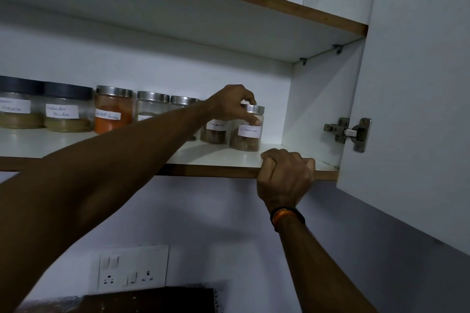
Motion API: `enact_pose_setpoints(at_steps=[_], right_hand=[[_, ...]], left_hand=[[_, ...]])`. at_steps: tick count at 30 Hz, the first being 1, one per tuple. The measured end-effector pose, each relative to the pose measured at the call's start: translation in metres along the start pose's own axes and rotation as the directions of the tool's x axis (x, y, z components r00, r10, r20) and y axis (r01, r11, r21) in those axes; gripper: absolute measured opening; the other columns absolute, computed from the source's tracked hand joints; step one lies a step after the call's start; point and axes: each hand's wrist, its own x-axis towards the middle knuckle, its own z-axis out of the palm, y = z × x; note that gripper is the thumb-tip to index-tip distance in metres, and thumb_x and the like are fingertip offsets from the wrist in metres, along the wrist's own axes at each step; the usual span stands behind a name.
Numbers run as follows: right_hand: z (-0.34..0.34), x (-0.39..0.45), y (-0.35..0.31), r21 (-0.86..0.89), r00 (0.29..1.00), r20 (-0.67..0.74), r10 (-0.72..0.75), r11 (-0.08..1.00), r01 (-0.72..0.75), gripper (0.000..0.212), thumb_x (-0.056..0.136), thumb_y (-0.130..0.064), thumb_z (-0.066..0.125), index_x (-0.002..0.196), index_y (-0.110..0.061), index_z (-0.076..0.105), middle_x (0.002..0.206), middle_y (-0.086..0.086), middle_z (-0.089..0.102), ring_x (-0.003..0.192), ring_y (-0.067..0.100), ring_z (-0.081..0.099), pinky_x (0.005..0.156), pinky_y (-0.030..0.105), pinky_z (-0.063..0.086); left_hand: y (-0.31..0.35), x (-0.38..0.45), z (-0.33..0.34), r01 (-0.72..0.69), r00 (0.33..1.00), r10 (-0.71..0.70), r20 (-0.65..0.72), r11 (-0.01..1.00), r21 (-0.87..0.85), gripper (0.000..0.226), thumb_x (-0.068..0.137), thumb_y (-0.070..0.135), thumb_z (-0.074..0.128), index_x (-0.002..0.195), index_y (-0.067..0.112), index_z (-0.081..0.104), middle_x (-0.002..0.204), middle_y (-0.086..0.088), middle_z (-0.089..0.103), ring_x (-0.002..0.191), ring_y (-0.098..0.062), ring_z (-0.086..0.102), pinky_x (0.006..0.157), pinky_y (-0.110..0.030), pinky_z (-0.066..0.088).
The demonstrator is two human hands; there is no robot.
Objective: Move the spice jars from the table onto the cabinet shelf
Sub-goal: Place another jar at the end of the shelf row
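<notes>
- Both forearms were bare, with no sleeves in view.
- The right wrist [288, 213] wore a dark band [292, 212] with an orange thread [276, 217] beside it.
- The left hand [230, 107] wore nothing visible.

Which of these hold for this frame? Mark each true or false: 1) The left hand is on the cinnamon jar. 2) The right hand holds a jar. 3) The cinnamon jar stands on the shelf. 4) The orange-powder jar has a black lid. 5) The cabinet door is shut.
1) The left hand is on the cinnamon jar: true, its fingers curl round the lid end.
2) The right hand holds a jar: false, it grips the front edge of the shelf.
3) The cinnamon jar stands on the shelf: true, upright.
4) The orange-powder jar has a black lid: false, the lid is silver metal.
5) The cabinet door is shut: false, it is swung open on the right.
</notes>
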Motion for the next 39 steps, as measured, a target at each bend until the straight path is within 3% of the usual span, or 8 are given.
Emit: enact_pose_setpoints(at_steps=[5,9,18,23,34,37,39], right_hand=[[0.001,-0.001,0.001,0.051,0.999,-0.047,-0.020,0.998,0.023,0.038,0.085,-0.026,0.040,0.067,-0.017,0.072,0.061,-0.002,0.066,0.056,0.016,0.055,0.071,0.031,0.035],[0.004,-0.001,0.002,0.063,0.997,-0.066,-0.032,0.997,0.036,0.035,0.085,-0.025,0.042,0.067,-0.018,0.072,0.061,-0.003,0.066,0.056,0.015,0.054,0.070,0.031,0.035],[0.006,-0.001,0.004,0.082,0.995,-0.087,-0.040,0.995,0.047,0.035,0.084,-0.025,0.042,0.066,-0.018,0.071,0.061,-0.004,0.066,0.056,0.014,0.054,0.071,0.031,0.035],[0.005,0.000,0.003,0.074,0.995,-0.088,-0.038,0.996,0.044,0.035,0.083,-0.026,0.041,0.064,-0.019,0.070,0.059,-0.004,0.064,0.055,0.014,0.052,0.071,0.029,0.029],[0.004,-0.001,0.003,0.069,0.996,-0.077,-0.036,0.997,0.041,0.035,0.084,-0.025,0.042,0.063,-0.018,0.070,0.059,-0.003,0.064,0.055,0.014,0.053,0.071,0.030,0.030],[0.004,0.000,0.004,0.050,0.997,-0.063,-0.038,0.998,0.041,0.034,0.083,-0.024,0.042,0.062,-0.019,0.068,0.057,-0.004,0.062,0.054,0.015,0.051,0.069,0.031,0.030],[0.003,0.000,0.004,0.028,0.999,-0.044,-0.030,0.999,0.032,0.035,0.083,-0.025,0.042,0.061,-0.019,0.067,0.057,-0.004,0.061,0.055,0.015,0.050,0.069,0.031,0.029]], left_hand=[[-0.009,0.016,0.004,-0.022,0.997,0.013,0.073,0.992,0.125,0.051,0.082,0.044,0.078,0.119,0.011,0.068,0.115,-0.006,0.069,0.103,-0.023,0.062,0.075,-0.027,0.043],[-0.014,0.023,0.007,-0.012,0.997,-0.004,0.082,0.980,0.199,0.053,0.082,0.046,0.078,0.120,0.012,0.067,0.115,-0.006,0.070,0.093,-0.017,0.059,0.070,-0.026,0.042],[-0.022,0.027,0.022,0.003,0.999,-0.017,0.050,0.964,0.268,0.040,0.086,0.043,0.073,0.114,0.014,0.067,0.109,-0.005,0.071,0.095,-0.024,0.063,0.083,-0.039,0.053],[-0.021,0.029,0.024,0.004,0.999,-0.019,0.039,0.936,0.351,0.037,0.088,0.043,0.071,0.113,0.016,0.066,0.111,-0.004,0.071,0.094,-0.021,0.060,0.083,-0.038,0.049],[-0.021,0.029,0.030,0.012,0.999,-0.030,0.034,0.898,0.439,0.043,0.092,0.046,0.065,0.121,0.015,0.063,0.118,-0.006,0.070,0.103,-0.026,0.063,0.089,-0.040,0.048],[-0.022,0.029,0.030,0.011,0.999,-0.031,0.038,0.897,0.443,0.049,0.093,0.047,0.062,0.130,0.014,0.059,0.124,-0.008,0.069,0.109,-0.028,0.063,0.101,-0.044,0.046],[-0.021,0.027,0.030,0.031,0.999,-0.046,0.024,0.905,0.424,0.059,0.094,0.046,0.061,0.143,0.015,0.049,0.137,-0.010,0.062,0.123,-0.030,0.058,0.113,-0.048,0.033]])
